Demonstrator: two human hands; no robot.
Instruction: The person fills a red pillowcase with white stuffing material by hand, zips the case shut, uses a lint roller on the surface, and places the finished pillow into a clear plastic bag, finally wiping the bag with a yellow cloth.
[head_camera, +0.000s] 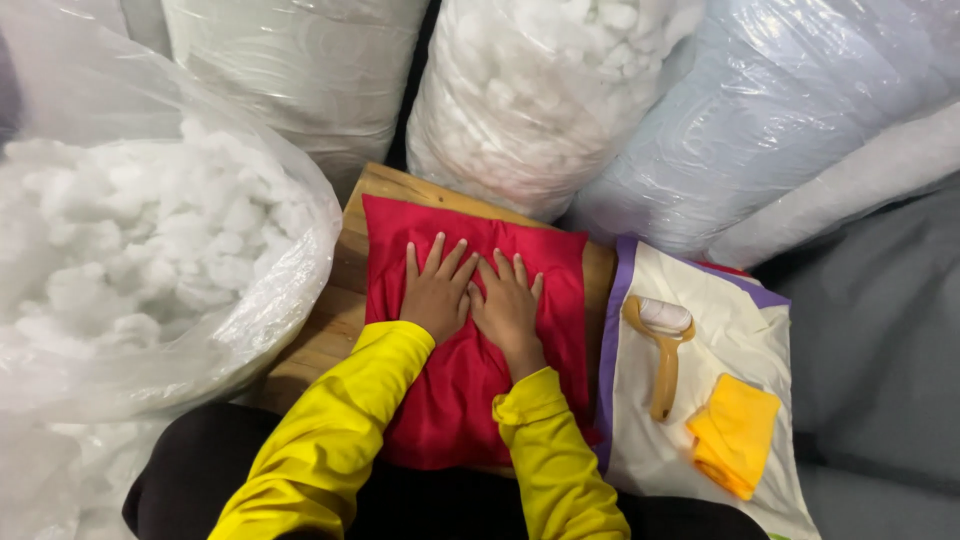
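Head view: Clear plastic bags of white fibre stuffing (130, 250) ring a low wooden bench (330, 330). On it lies a red cushion (460, 390), already plump with filling. Left hand (434, 295) and right hand (508, 305) rest side by side on its upper half, palms down, fingers (437, 250) spread flat, gripping nothing. Filling appears done; whether the seam is closed cannot be told. Just right lie a lint roller (662, 345) and a folded yellow cloth (735, 432) on a white sheet (740, 320).

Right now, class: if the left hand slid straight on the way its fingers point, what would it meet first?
The left hand lies flat on the red cushion, fingers pointing away from the person. Past the cushion's far edge and the wooden board, it would probably first meet the clear bag of white stuffing, though depth is unclear.
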